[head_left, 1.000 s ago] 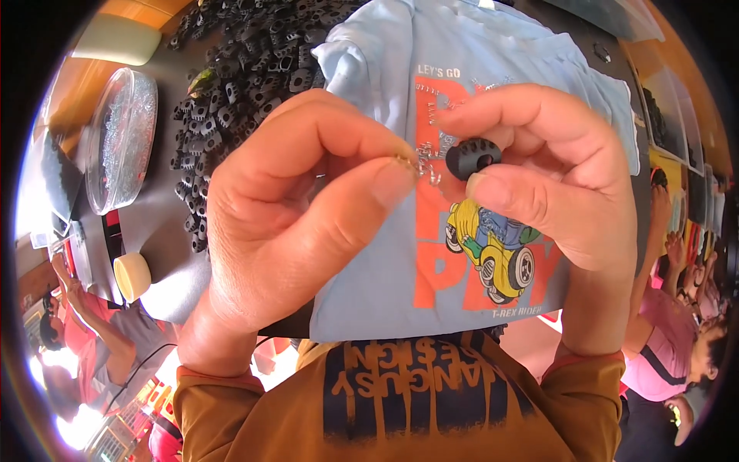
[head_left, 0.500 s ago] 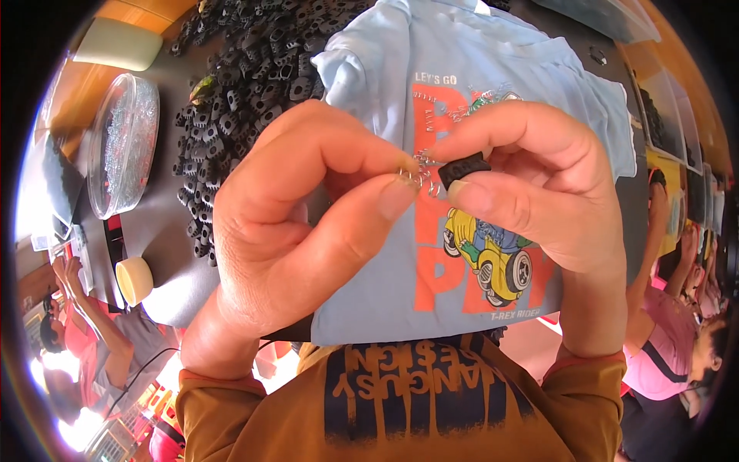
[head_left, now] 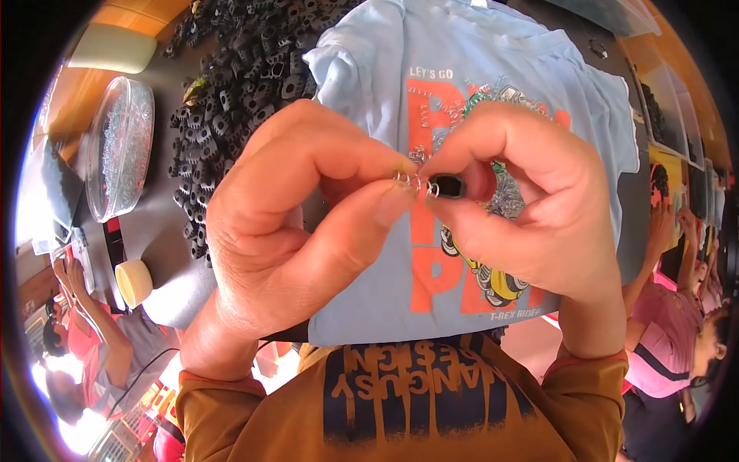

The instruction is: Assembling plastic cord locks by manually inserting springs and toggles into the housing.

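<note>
My left hand pinches small coiled metal springs between thumb and forefinger. Facing it, my right hand is closed on a small black plastic piece, and its fingertips meet the end of the coils. The piece shows a dark hollow; whether a spring sits inside it I cannot tell. Both hands are above a light blue T-shirt with a printed picture, spread on the dark table. Loose springs lie on the print, partly hidden behind my right hand.
Left of the shirt is a big heap of black toothed plastic pieces. Farther left stands a round clear tub of springs, with a cream round object nearer me. Clear bins line the right; people sit on both sides.
The black piece has turned in my right fingers, from its ridged side to its hollow. My right fingertips have moved left against the springs at my left hand.
</note>
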Demonstrator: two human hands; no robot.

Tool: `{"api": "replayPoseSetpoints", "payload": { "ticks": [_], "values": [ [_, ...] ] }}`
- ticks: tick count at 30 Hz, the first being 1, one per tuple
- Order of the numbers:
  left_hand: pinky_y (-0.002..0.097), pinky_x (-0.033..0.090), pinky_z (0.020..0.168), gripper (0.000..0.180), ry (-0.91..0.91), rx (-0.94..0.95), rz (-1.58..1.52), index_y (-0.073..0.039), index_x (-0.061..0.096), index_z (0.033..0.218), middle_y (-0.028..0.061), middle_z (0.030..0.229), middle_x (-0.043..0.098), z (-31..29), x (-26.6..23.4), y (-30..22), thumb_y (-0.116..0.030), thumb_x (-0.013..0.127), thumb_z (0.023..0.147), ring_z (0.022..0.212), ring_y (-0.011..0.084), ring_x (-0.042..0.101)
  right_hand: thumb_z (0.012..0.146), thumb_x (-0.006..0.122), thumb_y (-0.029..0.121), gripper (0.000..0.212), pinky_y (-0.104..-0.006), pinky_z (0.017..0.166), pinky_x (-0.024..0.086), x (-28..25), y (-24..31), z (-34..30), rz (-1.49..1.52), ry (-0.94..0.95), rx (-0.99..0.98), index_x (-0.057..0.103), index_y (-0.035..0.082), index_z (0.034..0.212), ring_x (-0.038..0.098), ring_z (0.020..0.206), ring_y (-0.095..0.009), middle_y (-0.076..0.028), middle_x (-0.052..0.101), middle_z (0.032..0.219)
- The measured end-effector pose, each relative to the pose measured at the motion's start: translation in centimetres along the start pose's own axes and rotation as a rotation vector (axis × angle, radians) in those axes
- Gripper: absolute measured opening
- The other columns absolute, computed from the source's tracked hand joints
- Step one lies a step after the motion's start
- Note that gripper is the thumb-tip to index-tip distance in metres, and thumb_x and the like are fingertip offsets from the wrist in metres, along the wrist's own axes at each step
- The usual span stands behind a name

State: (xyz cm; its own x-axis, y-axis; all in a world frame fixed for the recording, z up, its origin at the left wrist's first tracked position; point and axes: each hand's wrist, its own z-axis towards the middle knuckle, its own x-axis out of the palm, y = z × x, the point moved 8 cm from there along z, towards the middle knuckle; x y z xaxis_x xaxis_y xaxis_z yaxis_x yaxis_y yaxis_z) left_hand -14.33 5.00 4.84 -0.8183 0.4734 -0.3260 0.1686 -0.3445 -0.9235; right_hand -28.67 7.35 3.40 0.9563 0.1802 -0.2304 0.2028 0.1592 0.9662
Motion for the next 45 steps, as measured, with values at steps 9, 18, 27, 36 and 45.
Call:
{"api": "replayPoseSetpoints", "payload": {
  "ticks": [9,18,27,36,45],
  "values": [
    [0.0261,0.041,0.064,0.016,0.044,0.199,0.33,0.002,0.066,0.09,0.0093,0.084,0.057,0.1,0.5,-1.5,0.0,0.069,0.075,0.074,0.0167,0.052,0.064,0.065,-0.009,0.025,-0.0255,0.059,0.038,0.5,0.3,-0.1,-0.183,-0.006,-0.109,0.064,0.002,0.086,0.048,0.063,-0.01,-0.001,0.056,0.075],
    [0.0297,0.038,0.057,0.023,-0.103,0.479,0.637,-0.003,0.066,0.082,0.0057,0.08,0.054,-2.1,2.4,-2.8,-0.009,0.064,0.059,0.063,0.0173,0.049,0.071,0.069,-0.003,0.018,-0.0238,0.067,0.038,0.2,0.1,-0.8,-0.173,-0.067,-0.06,0.063,-0.001,0.088,0.05,0.073,-0.01,-0.001,0.055,0.08],
    [0.0346,0.032,0.062,0.017,-0.299,0.547,1.019,-0.009,0.064,0.065,0.0066,0.078,0.048,-3.3,4.7,-3.4,-0.025,0.06,0.058,0.064,0.0193,0.045,0.074,0.066,-0.007,0.022,-0.0223,0.075,0.042,-0.7,-1.5,0.0,0.082,-0.041,0.001,0.063,-0.003,0.096,0.054,0.079,-0.01,-0.002,0.059,0.085],
    [0.0346,0.047,0.068,0.02,-0.116,0.034,0.931,-0.004,0.07,0.095,0.009,0.086,0.065,-6.4,-6.1,-0.3,0.001,0.069,0.075,0.078,0.0271,0.06,0.078,0.069,-0.004,0.022,-0.0239,0.075,0.047,-0.5,-1.9,0.0,0.214,0.003,0.09,0.064,-0.004,0.1,0.059,0.084,-0.012,-0.008,0.064,0.094],
    [0.037,0.045,0.069,0.017,-0.028,0.061,0.96,-0.007,0.064,0.09,0.0056,0.087,0.06,-6.1,-4.0,2.4,-0.003,0.069,0.074,0.075,0.0261,0.06,0.077,0.07,0.001,0.027,-0.0269,0.074,0.045,0.8,-1.3,0.1,0.19,0.104,0.027,0.067,-0.005,0.103,0.057,0.082,-0.016,-0.01,0.061,0.091]
  ]
}}
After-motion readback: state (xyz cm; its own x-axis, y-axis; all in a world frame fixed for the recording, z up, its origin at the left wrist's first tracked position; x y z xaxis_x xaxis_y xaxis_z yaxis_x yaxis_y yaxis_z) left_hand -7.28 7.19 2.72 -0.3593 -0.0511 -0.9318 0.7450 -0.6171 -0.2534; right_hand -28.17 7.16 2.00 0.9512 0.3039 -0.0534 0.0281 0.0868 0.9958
